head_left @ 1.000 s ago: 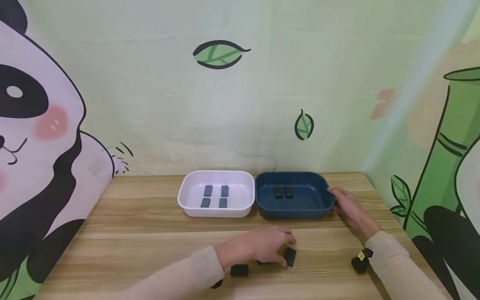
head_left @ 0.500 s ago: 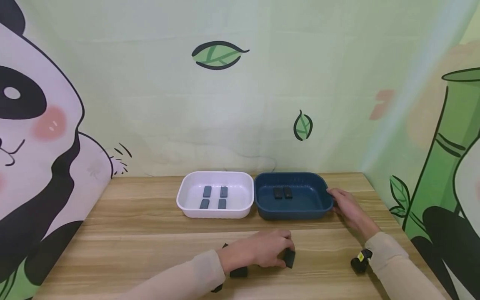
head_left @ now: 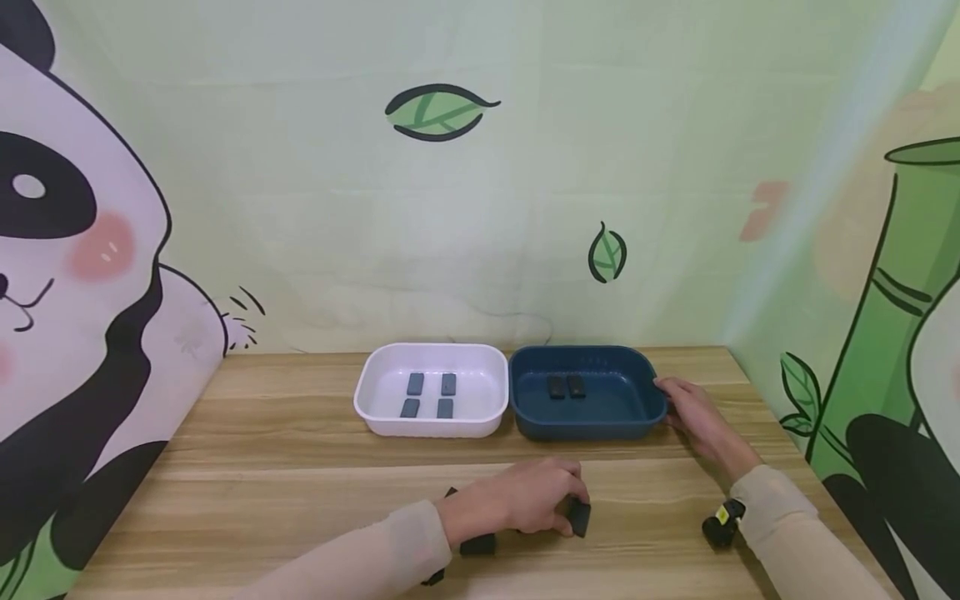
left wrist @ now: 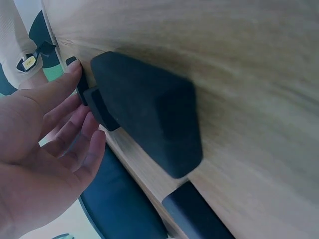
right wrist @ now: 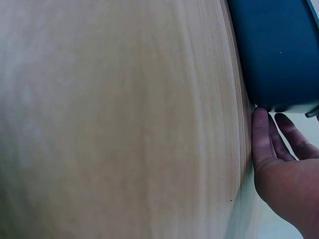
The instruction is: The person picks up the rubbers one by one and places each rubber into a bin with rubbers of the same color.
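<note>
My left hand pinches a small black rectangular block between thumb and fingers, just over or on the tabletop. In the left wrist view, the thumb lies on this block's near end. Other black blocks lie under and beside the left wrist, one being a flat block, partly covered by the arm. At the right end of the navy blue tray, my right hand holds the rim and outer wall. The right wrist view shows its fingers against the wall. Two black blocks lie inside that tray.
A white tray stands against the navy one's left side, with several grey-blue blocks in it. Both are near the back of the wooden table. Behind hangs a printed panda backdrop.
The left fingers have closed onto the black block, which has shifted very slightly. My right hand and both trays stay where they were.
</note>
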Available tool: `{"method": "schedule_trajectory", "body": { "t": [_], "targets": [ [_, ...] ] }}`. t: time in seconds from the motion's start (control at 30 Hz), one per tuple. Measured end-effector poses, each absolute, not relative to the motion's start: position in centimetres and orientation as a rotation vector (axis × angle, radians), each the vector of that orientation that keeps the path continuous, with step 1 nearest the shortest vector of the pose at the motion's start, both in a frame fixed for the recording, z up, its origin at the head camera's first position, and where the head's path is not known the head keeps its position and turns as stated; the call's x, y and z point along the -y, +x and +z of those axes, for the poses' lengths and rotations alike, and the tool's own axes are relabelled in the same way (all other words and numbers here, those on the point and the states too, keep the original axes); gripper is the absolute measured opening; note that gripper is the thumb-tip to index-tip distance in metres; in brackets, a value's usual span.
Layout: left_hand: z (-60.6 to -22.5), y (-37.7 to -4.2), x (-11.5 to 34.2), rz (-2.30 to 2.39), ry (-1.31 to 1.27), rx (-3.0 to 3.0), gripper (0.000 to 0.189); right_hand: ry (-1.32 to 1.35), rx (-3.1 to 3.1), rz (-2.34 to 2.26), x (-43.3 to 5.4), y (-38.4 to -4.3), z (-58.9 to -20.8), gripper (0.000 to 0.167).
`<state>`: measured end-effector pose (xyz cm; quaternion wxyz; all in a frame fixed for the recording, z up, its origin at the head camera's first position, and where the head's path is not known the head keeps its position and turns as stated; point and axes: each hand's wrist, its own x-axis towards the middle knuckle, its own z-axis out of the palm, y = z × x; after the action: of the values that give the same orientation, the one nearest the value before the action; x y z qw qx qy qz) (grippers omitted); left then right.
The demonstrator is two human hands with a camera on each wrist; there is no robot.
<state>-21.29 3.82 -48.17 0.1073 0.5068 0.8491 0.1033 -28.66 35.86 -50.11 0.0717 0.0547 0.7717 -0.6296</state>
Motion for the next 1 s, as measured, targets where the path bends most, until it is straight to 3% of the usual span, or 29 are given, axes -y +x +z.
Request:
{"method": "schedule_trajectory", "body": {
  "t": [1.0],
  "targets": [
    [-47.78, -21.82, -4.29, 0.292, 1.505, -2.483, 0.039, 0.200, -2.333, -1.878, -35.93, -28.59, -50.23, 0.063]
  ]
}}
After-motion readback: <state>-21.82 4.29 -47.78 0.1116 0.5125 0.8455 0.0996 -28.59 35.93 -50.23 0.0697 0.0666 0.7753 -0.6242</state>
